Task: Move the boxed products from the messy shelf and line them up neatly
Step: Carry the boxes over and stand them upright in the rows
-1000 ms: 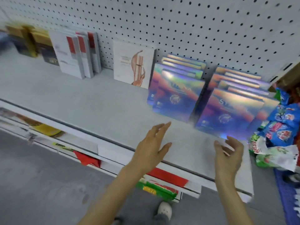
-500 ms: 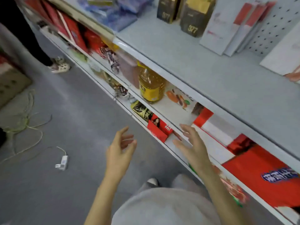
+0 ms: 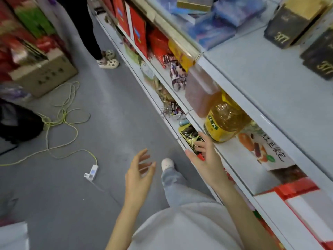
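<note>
Blue iridescent boxes (image 3: 214,17) lie in a loose, untidy heap at the far end of the grey top shelf (image 3: 255,73). Dark boxes with gold lids marked 377 (image 3: 292,24) stand at the shelf's right. My left hand (image 3: 139,173) hangs over the floor, fingers relaxed and spread, holding nothing. My right hand (image 3: 205,156) is open beside the edge of a lower shelf, in front of a black and gold packet (image 3: 191,136), empty as well.
A yellow oil bottle (image 3: 225,121) and red packets (image 3: 137,31) fill the lower shelves. On the grey floor lie a green cable (image 3: 63,114) and a white plug adapter (image 3: 91,172). Another person's legs (image 3: 90,29) stand up the aisle. A cardboard box (image 3: 45,73) sits left.
My view has swung left from the lined-up blue boxes, down along the aisle. Both hands have come away from the top shelf and now hang lower, empty.
</note>
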Available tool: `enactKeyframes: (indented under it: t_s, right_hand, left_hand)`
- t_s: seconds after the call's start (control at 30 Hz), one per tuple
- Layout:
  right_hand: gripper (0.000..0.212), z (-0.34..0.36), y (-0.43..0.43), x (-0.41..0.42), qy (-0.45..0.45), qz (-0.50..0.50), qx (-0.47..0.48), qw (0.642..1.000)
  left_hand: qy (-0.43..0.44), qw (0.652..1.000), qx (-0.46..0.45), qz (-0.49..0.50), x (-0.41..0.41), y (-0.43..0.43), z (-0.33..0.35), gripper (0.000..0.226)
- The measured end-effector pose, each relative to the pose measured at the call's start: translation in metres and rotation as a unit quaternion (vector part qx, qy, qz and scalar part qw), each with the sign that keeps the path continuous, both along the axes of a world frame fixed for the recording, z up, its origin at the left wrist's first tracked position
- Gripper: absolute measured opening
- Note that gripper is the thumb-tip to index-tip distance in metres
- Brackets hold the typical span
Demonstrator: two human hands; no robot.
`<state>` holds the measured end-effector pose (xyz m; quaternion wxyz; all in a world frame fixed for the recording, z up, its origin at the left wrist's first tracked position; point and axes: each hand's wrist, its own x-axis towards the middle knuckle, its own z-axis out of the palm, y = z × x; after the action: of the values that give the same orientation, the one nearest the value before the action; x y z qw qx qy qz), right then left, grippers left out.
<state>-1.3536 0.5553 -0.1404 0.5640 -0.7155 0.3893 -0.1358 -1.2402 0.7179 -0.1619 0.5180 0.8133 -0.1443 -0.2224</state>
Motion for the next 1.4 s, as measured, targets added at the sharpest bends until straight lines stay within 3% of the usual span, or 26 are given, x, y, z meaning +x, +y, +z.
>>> enactKeyframes:
  t_s: [0.37, 0.57, 0.73, 0.9, 1.17, 1.4]
  right_hand:
    - [0.07, 0.04, -0.117, 0.24, -0.049, 0.041, -0.037, 0.997]
    - [0.067, 0.042, -0.151, 0.337, -0.039, 0.005, -0.023, 0.999]
    - [0.058, 0.045, -0.184, 0.41, -0.066, -0.135, -0.036, 0.988]
    - [0.047, 0.07, -0.221, 0.437, -0.079, -0.316, -0.076, 0.942]
    - [0.028, 0.088, -0.279, 0.402, -0.029, -0.518, -0.176, 0.837]
    - [0.048, 0.081, -0.333, 0.389, -0.028, -0.569, -0.106, 0.815]
  left_hand:
    - [-0.116, 0.993, -0.017, 0.023, 0.264, -0.105, 0.058, 0.042]
    - [-0.06, 0.998, -0.011, -0.007, 0.355, -0.143, 0.036, 0.043]
    - [-0.077, 0.988, -0.003, -0.136, 0.458, -0.195, 0.042, 0.042]
    - [-0.13, 0.965, -0.014, -0.227, 0.565, -0.258, 0.07, 0.044]
    - [-0.126, 0.919, -0.068, -0.367, 0.575, -0.364, 0.08, 0.043]
    - [-0.131, 0.896, -0.081, -0.417, 0.54, -0.433, 0.083, 0.045]
